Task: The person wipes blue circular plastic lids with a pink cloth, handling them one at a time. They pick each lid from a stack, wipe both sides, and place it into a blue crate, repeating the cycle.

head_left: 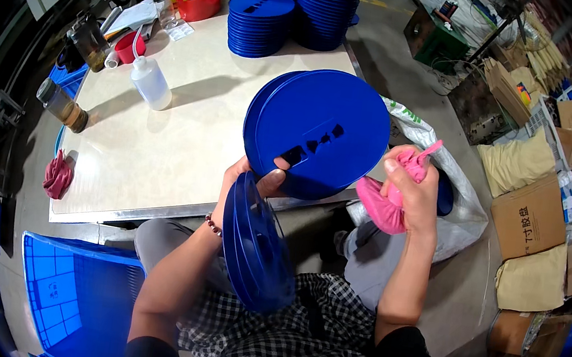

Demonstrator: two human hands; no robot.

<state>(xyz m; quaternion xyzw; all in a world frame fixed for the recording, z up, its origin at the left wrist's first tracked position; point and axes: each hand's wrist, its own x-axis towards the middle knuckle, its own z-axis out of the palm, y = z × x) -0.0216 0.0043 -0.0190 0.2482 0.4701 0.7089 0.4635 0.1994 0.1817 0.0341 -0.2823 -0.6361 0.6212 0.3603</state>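
Head view: pinches blue disc (315, 108) between thumb and partly hidden fingers of left hand (269, 183), above table (188, 167) edge; clutches pink cloth (381, 207) in tightly curled right hand (420, 199), alongside.

On the left of your table (187, 146) you have a white squeeze bottle (150, 84), a clear bottle with something brown in it (63, 106) near the edge, and a crumpled dark red cloth (58, 176) at the near corner. Farther off sit a small red cup (129, 46), papers (136, 15), a clear jar (165, 9) and a red bowl (198, 6). Near you on the left is a blue crate (51, 286); over to your right are a cardboard box (530, 219), a pale yellow sack (515, 166) and, farther away, a green box (443, 41).
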